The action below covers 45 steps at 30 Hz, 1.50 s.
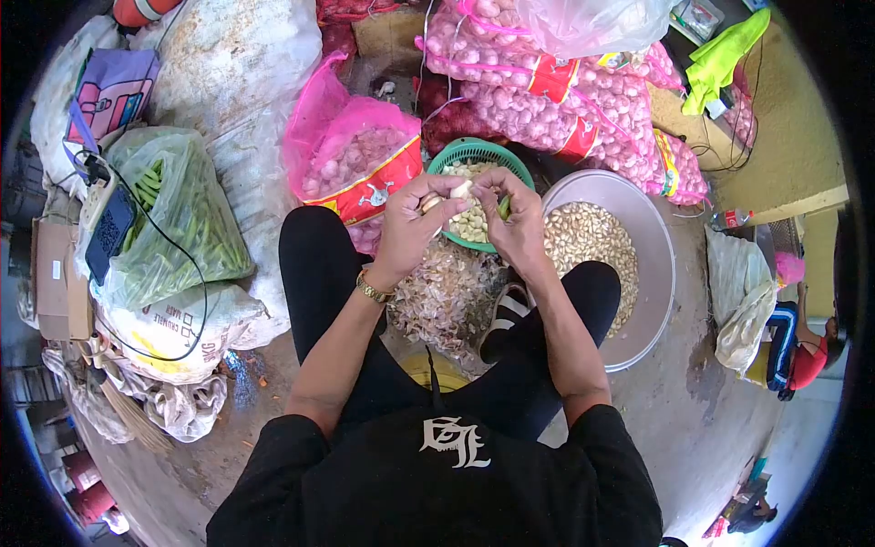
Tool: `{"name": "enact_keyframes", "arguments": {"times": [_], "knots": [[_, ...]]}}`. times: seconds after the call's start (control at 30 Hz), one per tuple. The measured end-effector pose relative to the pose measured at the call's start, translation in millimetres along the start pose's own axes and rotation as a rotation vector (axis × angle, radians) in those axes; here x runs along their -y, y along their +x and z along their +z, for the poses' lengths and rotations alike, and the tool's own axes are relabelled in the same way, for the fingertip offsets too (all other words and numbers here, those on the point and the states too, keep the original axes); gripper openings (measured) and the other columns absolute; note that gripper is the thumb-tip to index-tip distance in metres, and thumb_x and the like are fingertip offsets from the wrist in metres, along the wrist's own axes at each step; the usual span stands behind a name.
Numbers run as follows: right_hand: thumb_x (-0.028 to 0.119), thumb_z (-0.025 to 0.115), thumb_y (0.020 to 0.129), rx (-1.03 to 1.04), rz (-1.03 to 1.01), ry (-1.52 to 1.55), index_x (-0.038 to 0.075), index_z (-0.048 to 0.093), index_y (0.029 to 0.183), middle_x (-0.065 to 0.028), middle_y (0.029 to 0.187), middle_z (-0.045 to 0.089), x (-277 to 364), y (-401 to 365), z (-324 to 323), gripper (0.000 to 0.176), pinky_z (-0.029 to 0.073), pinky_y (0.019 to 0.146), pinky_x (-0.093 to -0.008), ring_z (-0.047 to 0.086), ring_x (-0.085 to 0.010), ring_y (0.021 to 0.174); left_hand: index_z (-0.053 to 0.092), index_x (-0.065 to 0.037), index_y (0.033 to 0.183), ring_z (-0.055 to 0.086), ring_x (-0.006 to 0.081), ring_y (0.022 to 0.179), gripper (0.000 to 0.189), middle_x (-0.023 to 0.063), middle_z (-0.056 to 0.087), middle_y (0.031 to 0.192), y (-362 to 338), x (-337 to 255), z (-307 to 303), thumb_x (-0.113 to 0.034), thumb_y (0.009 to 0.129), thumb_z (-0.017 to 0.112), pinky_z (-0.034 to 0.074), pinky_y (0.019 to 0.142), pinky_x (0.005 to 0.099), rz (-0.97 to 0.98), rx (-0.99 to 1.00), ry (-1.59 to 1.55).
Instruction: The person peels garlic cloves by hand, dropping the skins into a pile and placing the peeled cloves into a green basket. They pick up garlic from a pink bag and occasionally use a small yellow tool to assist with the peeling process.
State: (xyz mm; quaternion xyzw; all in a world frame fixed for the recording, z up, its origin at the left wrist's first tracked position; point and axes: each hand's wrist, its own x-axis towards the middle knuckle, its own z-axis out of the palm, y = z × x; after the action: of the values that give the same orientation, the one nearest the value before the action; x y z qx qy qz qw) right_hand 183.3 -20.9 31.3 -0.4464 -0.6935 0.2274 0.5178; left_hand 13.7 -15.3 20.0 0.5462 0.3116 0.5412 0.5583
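Over a green plastic basket of peeled garlic cloves, my two hands meet. My left hand is closed, with a brownish garlic clove between its fingers. A pale garlic clove sits between the fingertips of both hands. My right hand is closed around a small green object, perhaps a knife handle; its rest is hidden. Below the hands, a heap of garlic skins covers the floor between my legs. Right of my right hand stands a wide basin holding many unpeeled cloves.
An opened pink mesh bag of garlic stands left of the basket. Full garlic sacks are stacked behind. Left are a plastic bag of green pods, a phone with a cable, and white sacks. A person is at far right.
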Motion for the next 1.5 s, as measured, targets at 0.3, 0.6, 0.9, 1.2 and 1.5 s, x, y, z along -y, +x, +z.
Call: {"name": "enact_keyframes", "arguments": {"times": [0.3, 0.6, 0.9, 1.2, 1.5], "knots": [[-0.007, 0.064, 0.081, 0.096, -0.073, 0.032, 0.001, 0.056, 0.098, -0.0146, 0.097, 0.064, 2.2, -3.2, -1.0, 0.020, 0.049, 0.081, -0.0353, 0.064, -0.0270, 0.090, 0.058, -0.001, 0.122, 0.055, 0.0037, 0.060, 0.035, 0.0013, 0.064, 0.091, 2.3, 3.0, -4.3, -0.005, 0.089, 0.068, 0.045, 0.050, 0.0182, -0.152, 0.134, -0.098], [-0.007, 0.066, 0.083, 0.097, 0.071, 0.231, 0.001, 0.061, 0.097, -0.0101, 0.100, 0.065, 7.1, -6.7, -4.8, 0.017, 0.047, 0.086, -0.0337, 0.062, -0.0232, 0.094, 0.062, -0.003, 0.125, 0.050, -0.0001, 0.059, 0.042, -0.0020, 0.063, 0.087, 0.8, -3.7, -26.7, -0.003, 0.084, 0.073, 0.039, 0.049, 0.0155, -0.195, 0.145, -0.150], [-0.002, 0.074, 0.079, 0.074, -0.005, 0.210, 0.002, 0.067, 0.093, -0.0069, 0.095, 0.065, 9.5, 0.0, 1.3, 0.015, 0.047, 0.076, -0.0303, 0.061, -0.0198, 0.091, 0.055, -0.001, 0.135, 0.059, 0.0047, 0.086, 0.051, 0.0014, 0.068, 0.104, -2.8, -10.0, -29.5, -0.001, 0.086, 0.069, 0.048, 0.079, 0.0202, -0.284, 0.226, -0.001], [-0.004, 0.071, 0.080, 0.129, -0.064, 0.115, 0.002, 0.065, 0.094, -0.0084, 0.098, 0.060, 8.4, 0.2, -2.9, 0.016, 0.046, 0.075, -0.0313, 0.060, -0.0210, 0.090, 0.058, 0.000, 0.132, 0.056, 0.0061, 0.099, 0.046, 0.0052, 0.066, 0.118, -1.1, -12.4, -25.6, -0.006, 0.088, 0.070, 0.047, 0.086, 0.0237, -0.181, 0.296, 0.060], [-0.014, 0.062, 0.071, 0.171, -0.120, 0.087, -0.001, 0.055, 0.093, -0.0118, 0.094, 0.054, 7.3, 4.6, -4.0, 0.026, 0.046, 0.077, -0.0324, 0.057, -0.0256, 0.087, 0.062, 0.001, 0.120, 0.063, 0.0071, 0.091, 0.034, 0.0027, 0.068, 0.108, 2.5, -0.4, -23.8, -0.004, 0.087, 0.069, 0.050, 0.080, 0.0222, -0.025, 0.261, 0.148]]}}
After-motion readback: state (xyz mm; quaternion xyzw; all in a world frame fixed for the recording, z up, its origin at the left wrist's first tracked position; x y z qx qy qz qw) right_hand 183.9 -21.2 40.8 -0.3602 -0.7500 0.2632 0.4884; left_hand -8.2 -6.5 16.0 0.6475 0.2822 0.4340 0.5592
